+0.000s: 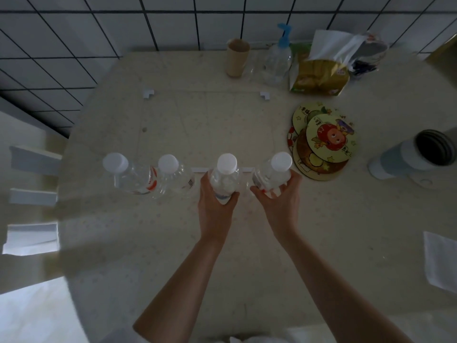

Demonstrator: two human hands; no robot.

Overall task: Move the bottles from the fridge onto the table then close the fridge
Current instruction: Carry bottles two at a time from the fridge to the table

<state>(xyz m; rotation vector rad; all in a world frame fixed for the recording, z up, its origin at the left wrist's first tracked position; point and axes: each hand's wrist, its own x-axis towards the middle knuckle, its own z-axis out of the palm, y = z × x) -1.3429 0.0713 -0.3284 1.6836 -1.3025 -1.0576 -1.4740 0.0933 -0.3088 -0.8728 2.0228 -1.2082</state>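
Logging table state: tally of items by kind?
Capped water bottles: 4
Pump bottle: 1
Cardboard tube: 1
Tissue pack: 1
Coasters, stacked, exact count unclear
Flask: 1
Total: 8 plus coasters

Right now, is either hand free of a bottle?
No: the left hand grips the third bottle in the row and the right hand grips the fourth bottle.

Open table beyond four bottles; coasters right
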